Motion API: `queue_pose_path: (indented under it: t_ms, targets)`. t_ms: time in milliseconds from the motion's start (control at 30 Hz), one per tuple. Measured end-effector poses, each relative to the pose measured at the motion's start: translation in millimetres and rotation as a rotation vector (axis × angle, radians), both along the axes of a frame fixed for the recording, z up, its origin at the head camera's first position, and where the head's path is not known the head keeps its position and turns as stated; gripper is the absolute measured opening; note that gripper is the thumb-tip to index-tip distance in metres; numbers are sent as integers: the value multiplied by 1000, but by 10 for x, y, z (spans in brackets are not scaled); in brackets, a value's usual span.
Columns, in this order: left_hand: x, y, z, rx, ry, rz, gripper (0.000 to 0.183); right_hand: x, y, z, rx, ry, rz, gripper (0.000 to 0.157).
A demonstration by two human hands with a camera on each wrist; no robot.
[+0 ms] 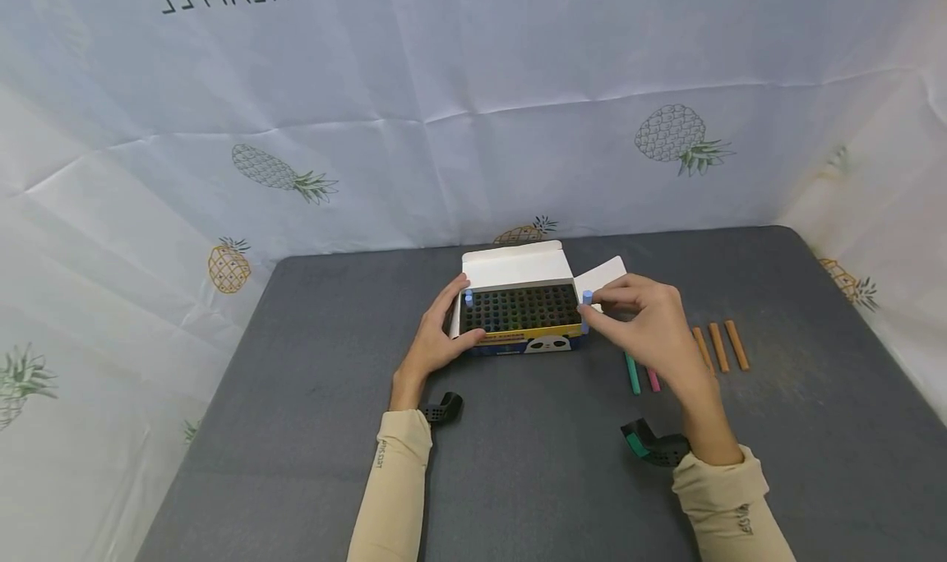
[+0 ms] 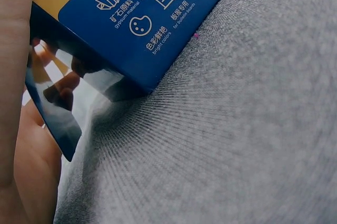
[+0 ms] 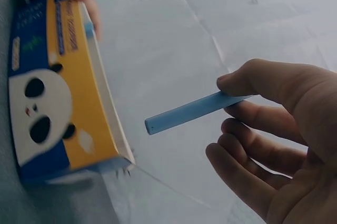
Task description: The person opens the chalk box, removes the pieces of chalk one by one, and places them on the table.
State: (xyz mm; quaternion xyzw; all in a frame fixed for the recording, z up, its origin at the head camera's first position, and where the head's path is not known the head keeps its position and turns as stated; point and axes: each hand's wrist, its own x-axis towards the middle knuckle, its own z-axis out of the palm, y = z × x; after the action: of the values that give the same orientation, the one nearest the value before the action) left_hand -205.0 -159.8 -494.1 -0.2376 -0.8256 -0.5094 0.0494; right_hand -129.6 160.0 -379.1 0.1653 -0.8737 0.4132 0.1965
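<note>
An open chalk box (image 1: 547, 346), blue and yellow with a panda on its front, stands on the dark table with its white lid raised. Inside is a dark grid of holes, and blue chalk (image 1: 468, 298) stands at its left end. My left hand (image 1: 436, 338) holds the box at its left end, the thumb along the front rim. In the left wrist view, fingers show behind the end flap (image 2: 55, 95). Thumb and fingertips of my right hand (image 1: 647, 320) pinch a light blue chalk stick (image 3: 184, 112) beside the box's right end, its lower end apart from the box in the right wrist view.
Right of the box, a green chalk stick (image 1: 632, 375) and a pink one (image 1: 653, 380) lie on the table, partly under the right hand. Several orange-brown sticks (image 1: 718, 347) lie beyond them. A white side flap (image 1: 601, 273) sticks out at right. A pineapple-print curtain (image 1: 473, 168) hangs behind.
</note>
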Motion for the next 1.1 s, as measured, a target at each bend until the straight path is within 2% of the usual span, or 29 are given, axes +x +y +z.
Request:
queue_pose_path:
  t_ms: [200,500,733,1100]
  targets:
    - [2,0,3,-3,-2,-3,97,8,156,40,-51,-35,-7,12]
    - [-3,1,-5,4,11,-11,93,5,361,49,-43,-75,-51,11]
    - [-9,-7,-13,7,40,-11,89,6,578,56,-60,-69,-115,13]
    - [-7,2,10,0,15,-8,95,38,933,57,-65,-124,-234,20]
